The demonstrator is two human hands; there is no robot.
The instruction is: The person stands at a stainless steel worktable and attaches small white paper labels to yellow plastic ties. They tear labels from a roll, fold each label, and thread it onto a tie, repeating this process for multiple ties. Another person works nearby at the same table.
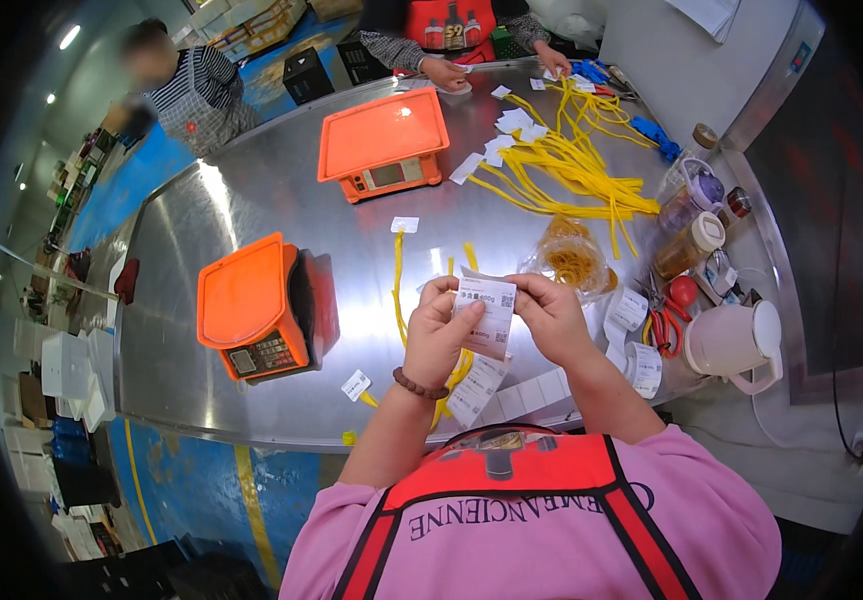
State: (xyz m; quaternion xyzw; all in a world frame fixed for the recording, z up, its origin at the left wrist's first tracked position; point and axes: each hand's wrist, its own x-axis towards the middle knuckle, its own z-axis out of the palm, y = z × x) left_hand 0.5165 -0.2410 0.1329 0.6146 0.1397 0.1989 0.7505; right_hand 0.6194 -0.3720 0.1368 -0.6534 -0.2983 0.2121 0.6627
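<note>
Over the near edge of the steel table, both my hands are closed on a white printed label. My left hand pinches its left side, the thumb lying across the front. The fingers of my right hand grip its upper right corner. Beneath and beside my hands lie yellow straps, one with a white tag at its far end. A strip of white labels runs along the table edge to a label roll by my right forearm.
Two orange scales stand left and ahead. Yellow tagged straps pile at far right, near a bag of rubber bands. Jars, red-handled pliers and a pink kettle line the right. A co-worker's hands work opposite.
</note>
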